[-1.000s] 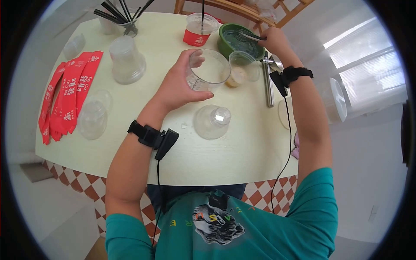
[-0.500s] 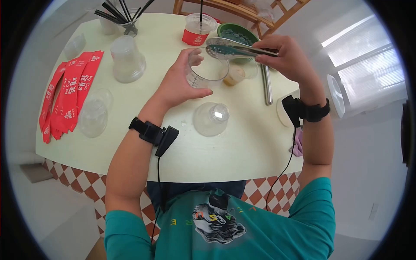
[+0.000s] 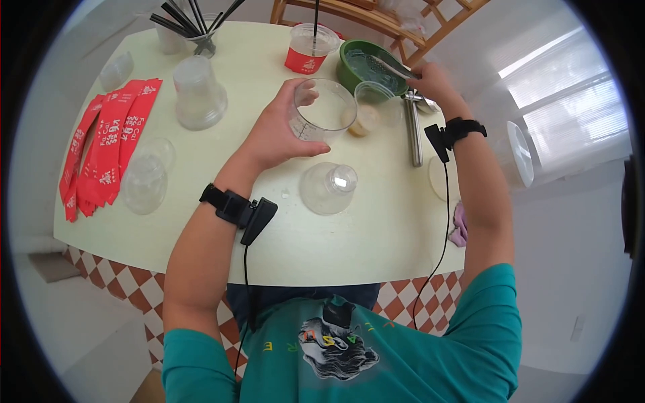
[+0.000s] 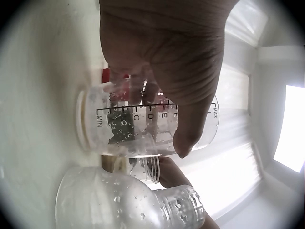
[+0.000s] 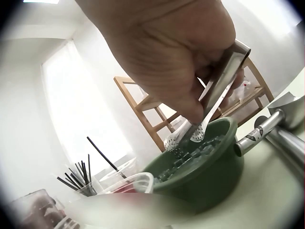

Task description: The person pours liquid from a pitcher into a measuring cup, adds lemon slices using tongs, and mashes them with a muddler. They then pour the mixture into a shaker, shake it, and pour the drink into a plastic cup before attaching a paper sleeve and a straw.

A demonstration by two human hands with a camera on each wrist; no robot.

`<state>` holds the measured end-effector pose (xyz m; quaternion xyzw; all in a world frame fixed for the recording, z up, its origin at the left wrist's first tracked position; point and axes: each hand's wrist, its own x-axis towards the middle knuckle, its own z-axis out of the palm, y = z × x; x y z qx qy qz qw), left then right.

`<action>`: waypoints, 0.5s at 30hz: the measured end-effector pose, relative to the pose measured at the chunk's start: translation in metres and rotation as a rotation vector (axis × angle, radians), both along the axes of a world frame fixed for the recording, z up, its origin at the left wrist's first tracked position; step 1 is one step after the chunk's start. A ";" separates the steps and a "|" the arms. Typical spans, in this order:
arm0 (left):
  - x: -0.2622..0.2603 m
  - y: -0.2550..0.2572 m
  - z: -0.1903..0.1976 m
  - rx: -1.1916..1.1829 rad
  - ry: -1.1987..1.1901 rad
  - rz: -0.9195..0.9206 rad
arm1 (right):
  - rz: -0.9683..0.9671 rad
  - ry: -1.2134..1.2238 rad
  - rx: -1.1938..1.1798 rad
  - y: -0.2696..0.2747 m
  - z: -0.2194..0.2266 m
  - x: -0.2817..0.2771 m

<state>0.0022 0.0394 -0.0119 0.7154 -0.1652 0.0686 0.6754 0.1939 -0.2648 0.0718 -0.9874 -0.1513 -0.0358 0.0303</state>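
Observation:
My left hand (image 3: 279, 131) grips a clear plastic shaker cup (image 3: 310, 129) from the side, thumb toward me and fingers behind it. In the left wrist view, letter marks run from MIN to MAX, and droplets cling to the wall. My right hand (image 3: 433, 87) holds metal tongs (image 5: 223, 86) with perforated ends. Those ends point down into a green bowl (image 5: 217, 179) of ice cubes (image 5: 190, 162). A domed clear shaker top (image 3: 322, 191) stands on the table below the cup. Right of the cup, a clear plastic cup (image 3: 366, 121) has tan contents.
A red-sleeved cup (image 3: 304, 62) with a black straw stands at the back. Steel tools (image 3: 416, 141) lie right of the bowl. On the left are red cup sleeves (image 3: 107, 148), stacked cups (image 3: 198, 97), clear lids (image 3: 144, 185) and black straws (image 3: 185, 25). A purple cloth (image 3: 459, 225) lies at the right edge.
From the bowl, my right hand brought the tongs over the shaker cup half a second ago; now it has them back at the bowl. My left hand keeps the cup in place.

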 end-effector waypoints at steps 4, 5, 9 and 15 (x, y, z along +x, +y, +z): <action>0.001 0.002 -0.002 -0.003 -0.010 -0.023 | 0.008 -0.012 0.001 0.010 -0.013 0.006; 0.001 0.002 -0.002 -0.001 -0.017 -0.026 | 0.004 -0.012 -0.040 0.014 -0.012 0.003; 0.000 0.002 0.000 0.023 0.007 -0.022 | -0.061 -0.087 -0.066 0.015 -0.013 -0.004; -0.001 0.004 0.001 0.027 0.000 -0.013 | 0.209 -0.170 0.529 0.039 0.025 -0.147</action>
